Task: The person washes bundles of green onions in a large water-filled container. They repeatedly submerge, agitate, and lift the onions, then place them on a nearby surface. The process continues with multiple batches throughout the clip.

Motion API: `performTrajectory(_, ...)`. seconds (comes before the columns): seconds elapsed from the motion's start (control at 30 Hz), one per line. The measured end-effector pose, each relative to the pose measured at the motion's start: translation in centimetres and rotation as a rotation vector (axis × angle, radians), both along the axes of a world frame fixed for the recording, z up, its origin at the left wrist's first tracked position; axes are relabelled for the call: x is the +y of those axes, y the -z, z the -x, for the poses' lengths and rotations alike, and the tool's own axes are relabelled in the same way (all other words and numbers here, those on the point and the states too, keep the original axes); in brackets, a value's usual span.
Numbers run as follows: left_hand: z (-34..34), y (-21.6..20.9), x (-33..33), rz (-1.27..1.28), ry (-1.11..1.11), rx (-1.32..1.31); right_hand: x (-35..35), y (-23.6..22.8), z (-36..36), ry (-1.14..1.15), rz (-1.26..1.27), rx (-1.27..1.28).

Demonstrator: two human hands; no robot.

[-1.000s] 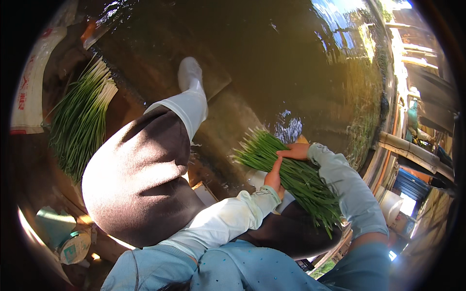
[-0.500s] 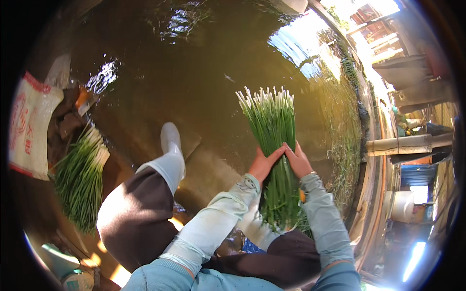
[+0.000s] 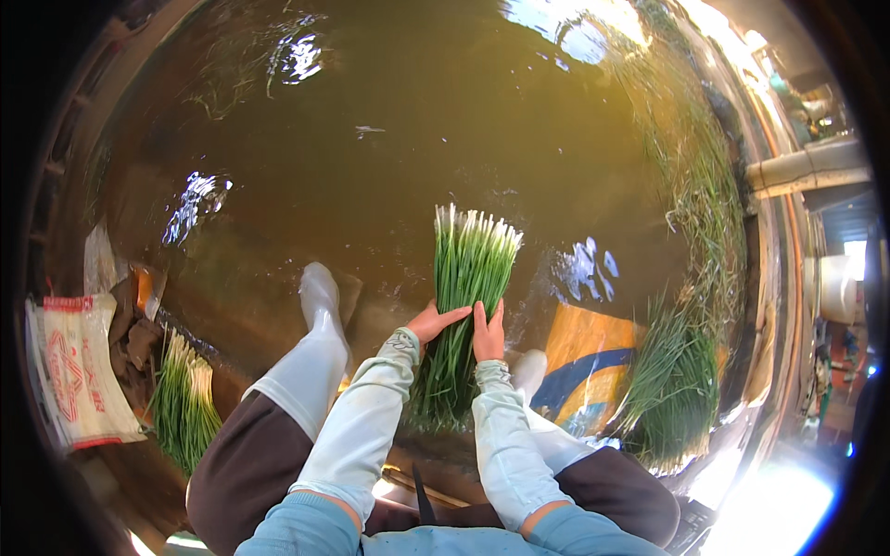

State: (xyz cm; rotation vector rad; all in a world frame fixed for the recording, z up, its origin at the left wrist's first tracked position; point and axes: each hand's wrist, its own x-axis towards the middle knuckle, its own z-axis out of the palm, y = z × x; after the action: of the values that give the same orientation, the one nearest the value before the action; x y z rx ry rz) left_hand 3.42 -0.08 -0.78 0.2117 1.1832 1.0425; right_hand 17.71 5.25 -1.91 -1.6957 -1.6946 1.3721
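A thick bunch of chives (image 3: 476,264), white stem ends pointing away from me and green leaves toward me, is held over the muddy water between my legs. My left hand (image 3: 438,322) grips its left side with the thumb laid across the top. On the right side, my right hand (image 3: 489,332) is closed round it, thumb on top and pointing away from me. The two thumbs nearly meet at the middle of the bunch. Fingers beneath the leaves are hidden. The leaf ends hang down in front of my lap.
Another bunch of chives (image 3: 184,403) lies at the left beside a printed white sack (image 3: 88,371). At the right, a pile of green leaves (image 3: 675,385) lies by an orange and blue sheet (image 3: 584,361). Brown water (image 3: 389,167) spreads ahead; grass and poles line the right edge.
My view has swung to the right and down, bringing the right-hand leaf pile and the sheet into sight. Both hands still hold the bunch, now a little closer to me and less tilted.
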Motion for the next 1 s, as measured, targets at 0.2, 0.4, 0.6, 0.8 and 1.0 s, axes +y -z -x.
performTrajectory(0.2, 6.8, -2.4, -0.3, 0.305, 0.361, 0.165, 6.0, -1.5, -4.4, 0.153, 0.064, 0.088)
performTrajectory(0.4, 12.8, -2.1, 5.7, 0.220, 0.094, 0.235, 13.6, 0.1, -3.4, -0.115, 0.145, -0.059)
performTrajectory(0.6, 9.6, 2.4, 10.7, 0.197, 0.069, -0.029, 11.7, 2.6, -0.4, -0.169, 0.389, -0.019)
performTrajectory(0.8, 7.3, 2.8, 9.8, 0.065, 0.212, -0.194, 8.0, 2.6, 2.4, -0.085, 0.161, -0.057)
performTrajectory(1.0, 6.5, 0.2, 9.0, -0.203, 0.367, -0.301, 3.4, -0.6, 2.8, -0.093, -0.160, 0.009)
